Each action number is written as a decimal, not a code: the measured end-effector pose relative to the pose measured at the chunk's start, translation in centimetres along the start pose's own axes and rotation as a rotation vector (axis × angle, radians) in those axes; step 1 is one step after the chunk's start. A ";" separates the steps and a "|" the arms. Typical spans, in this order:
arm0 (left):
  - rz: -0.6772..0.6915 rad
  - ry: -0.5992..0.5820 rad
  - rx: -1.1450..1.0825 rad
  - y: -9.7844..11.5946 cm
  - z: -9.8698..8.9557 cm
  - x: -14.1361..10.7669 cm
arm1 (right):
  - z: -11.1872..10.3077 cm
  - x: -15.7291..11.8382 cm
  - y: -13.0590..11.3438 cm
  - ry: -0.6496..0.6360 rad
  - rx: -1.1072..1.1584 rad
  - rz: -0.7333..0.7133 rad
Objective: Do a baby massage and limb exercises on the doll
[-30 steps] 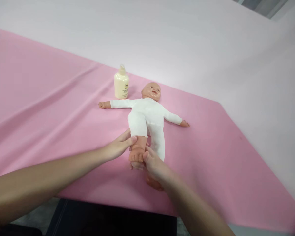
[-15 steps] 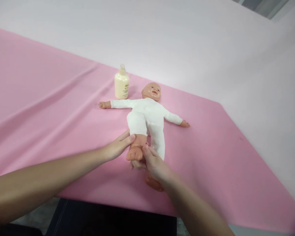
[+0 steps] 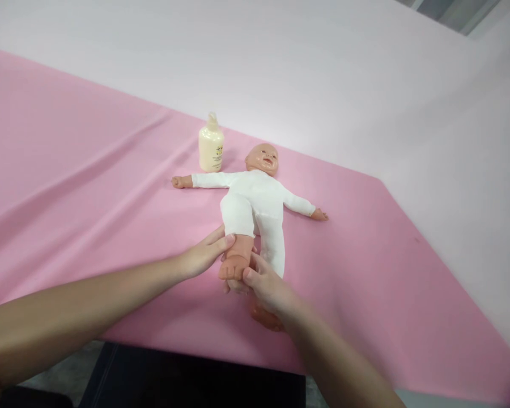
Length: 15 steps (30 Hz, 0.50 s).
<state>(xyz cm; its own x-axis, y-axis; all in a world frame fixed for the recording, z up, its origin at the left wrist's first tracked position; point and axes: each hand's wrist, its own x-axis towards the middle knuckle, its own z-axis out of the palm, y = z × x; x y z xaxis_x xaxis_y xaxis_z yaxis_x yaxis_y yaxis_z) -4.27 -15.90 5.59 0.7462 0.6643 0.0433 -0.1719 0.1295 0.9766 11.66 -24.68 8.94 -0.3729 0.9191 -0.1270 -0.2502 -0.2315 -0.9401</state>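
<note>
A baby doll (image 3: 261,195) with a white cloth body lies on its back on a pink cloth (image 3: 348,272), arms spread and head away from me. The leg on the left is raised toward me. My left hand (image 3: 206,252) is closed round its ankle, thumb on top and the other fingers hidden behind. Around the bare foot (image 3: 234,267) of that same leg, my right hand (image 3: 263,280) is closed, with the thumb at the toes and fingers underneath. The other leg lies straight, its foot (image 3: 266,317) partly behind my right wrist.
A cream pump bottle (image 3: 211,150) stands upright beside the doll's head, above its left-hand arm. The pink cloth has folds on the left and covers a table whose front edge is close to me. Below that edge is a dark seat (image 3: 187,379). A white surface (image 3: 280,68) lies beyond the cloth.
My right thumb has slid down from the side of the foot toward the toes, and the foot has tipped slightly. My left hand keeps its hold at the ankle.
</note>
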 end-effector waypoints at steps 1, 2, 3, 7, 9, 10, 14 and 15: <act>-0.022 -0.006 -0.021 0.0 0.0 0.0 | 0.0 0.0 -0.1 0.002 -0.003 0.003; -0.049 -0.014 -0.050 0.0 0.0 -0.1 | 0.0 -0.1 -0.2 0.002 -0.006 0.002; -0.070 -0.022 -0.077 0.1 0.0 -0.1 | 0.1 -0.1 -0.3 0.001 -0.009 -0.002; -0.042 -0.031 -0.115 0.3 0.2 0.0 | 0.2 -0.1 -0.5 0.010 -0.023 -0.009; -0.008 -0.023 -0.120 0.5 0.3 0.0 | 0.3 -0.1 -0.5 0.018 -0.029 -0.006; 0.001 -0.020 -0.119 0.6 0.3 0.1 | 0.3 -0.1 -0.6 0.021 -0.029 -0.006; 0.014 -0.013 -0.114 0.7 0.3 0.2 | 0.3 -0.1 -0.6 0.013 -0.010 0.006; 0.018 -0.011 -0.113 0.7 0.3 0.2 | 0.3 -0.1 -0.5 0.013 -0.004 0.010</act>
<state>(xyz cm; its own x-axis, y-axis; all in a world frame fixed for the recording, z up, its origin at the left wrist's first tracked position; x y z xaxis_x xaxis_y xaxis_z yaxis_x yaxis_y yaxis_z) -4.05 -15.96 6.30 0.7490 0.6595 0.0638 -0.2566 0.2000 0.9456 11.56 -24.77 9.56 -0.3634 0.9210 -0.1403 -0.2428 -0.2390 -0.9402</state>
